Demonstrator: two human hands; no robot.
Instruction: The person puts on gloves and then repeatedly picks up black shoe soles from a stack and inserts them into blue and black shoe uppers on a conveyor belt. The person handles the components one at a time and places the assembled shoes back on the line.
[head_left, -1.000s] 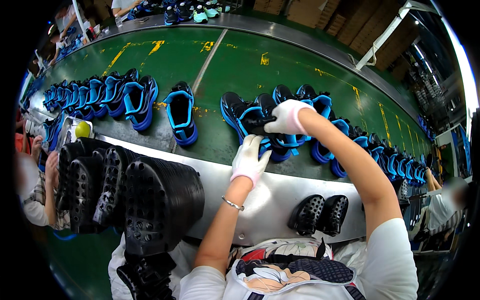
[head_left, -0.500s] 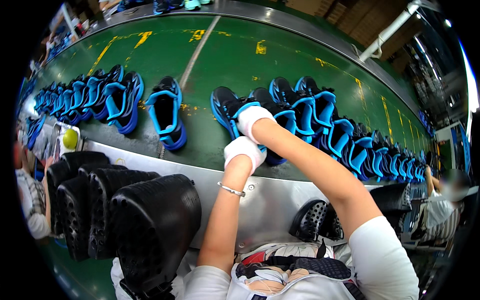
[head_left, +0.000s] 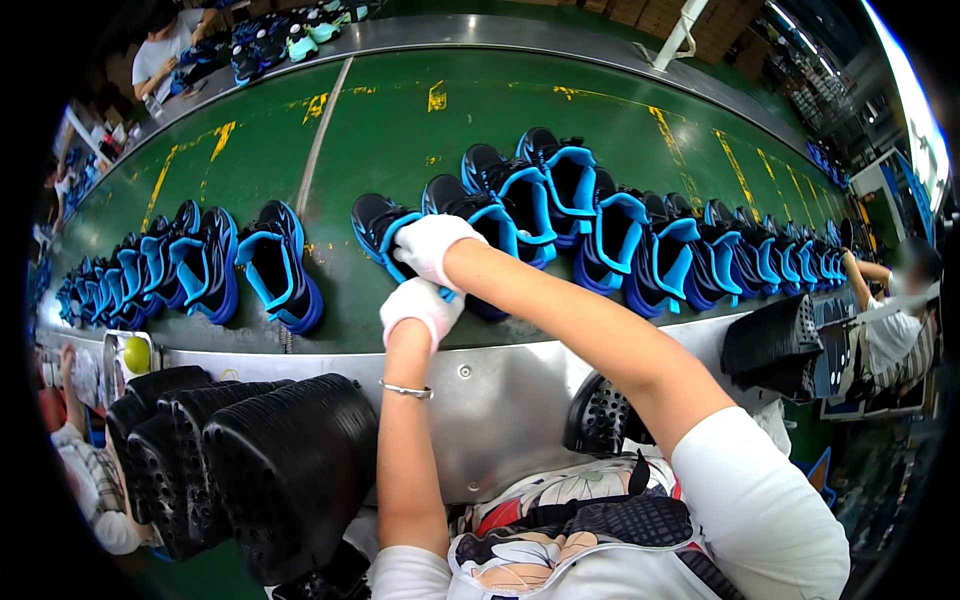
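Observation:
Both of my hands wear white gloves and are closed on a black sneaker [head_left: 372, 222] with blue lining and a blue sole edge. It stands on the green belt [head_left: 380, 130] with its toe pointing away from me. My right hand [head_left: 435, 250] is at the sneaker's opening, its fingertips hidden inside or behind the collar. Close below, at the heel end, my left hand [head_left: 422, 310] covers the back of the shoe. Just right of it stands another sneaker [head_left: 445, 195], partly behind my right wrist. A single sneaker [head_left: 280, 265] stands apart to the left.
Rows of matching sneakers [head_left: 715, 255] run along the belt on both sides. Stacks of black perforated insole-like pieces [head_left: 290, 450] stand at the near left, with more [head_left: 770, 345] at right. A metal ledge [head_left: 500, 400] borders the belt. Other people [head_left: 895, 330] sit right and left.
My view has shifted, so the belt, the shoes and my hands appear farther left. Both hands stay on the same sneaker, with the right hand still above the left.

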